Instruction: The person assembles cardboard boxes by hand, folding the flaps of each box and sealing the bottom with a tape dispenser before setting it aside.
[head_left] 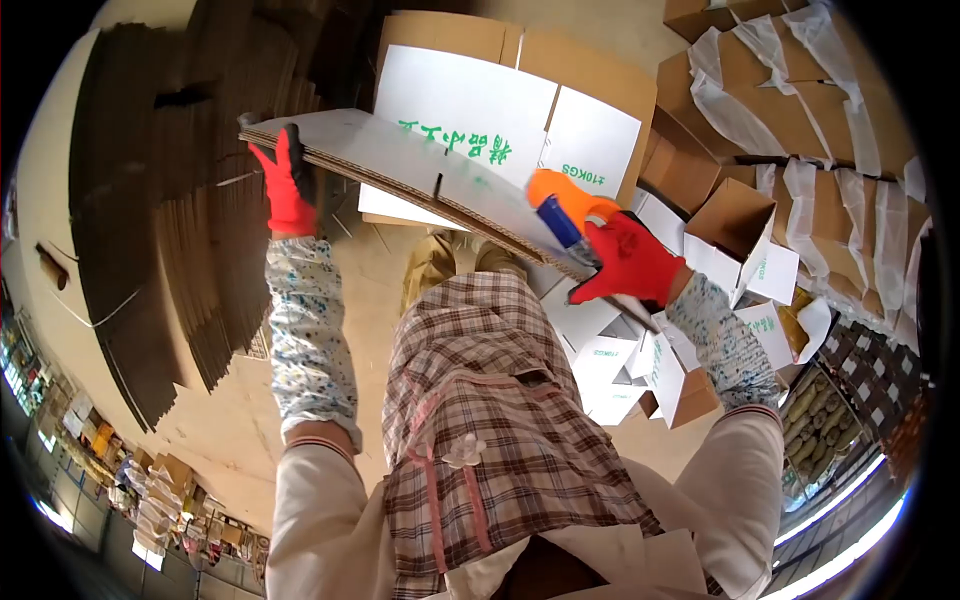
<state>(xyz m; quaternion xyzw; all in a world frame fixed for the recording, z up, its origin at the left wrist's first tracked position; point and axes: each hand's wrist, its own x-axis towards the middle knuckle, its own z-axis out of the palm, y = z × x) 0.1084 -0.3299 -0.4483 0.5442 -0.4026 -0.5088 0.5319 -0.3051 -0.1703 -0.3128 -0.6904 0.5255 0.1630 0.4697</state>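
Note:
My left hand [287, 188], in a red glove with dark patches, is closed around the left end of a folded flat cardboard box [400, 165]. The box is held tilted in front of me, its corrugated edges facing me and its white face turned up. My right hand [630, 255], also red-gloved, grips an orange and blue tape dispenser [560, 218] at the right end of this box. Beyond it lies another flattened white carton [450, 90] with green lettering, partly covered by the box I hold.
Tall stacks of flat brown cardboard [180, 230] stand on the left. To the right, small white open boxes [610, 375] lie in a heap beside an open carton [735, 215]. Larger brown cartons with plastic liners [815, 190] stand behind them. Filled mesh sacks [820, 425] are at the lower right.

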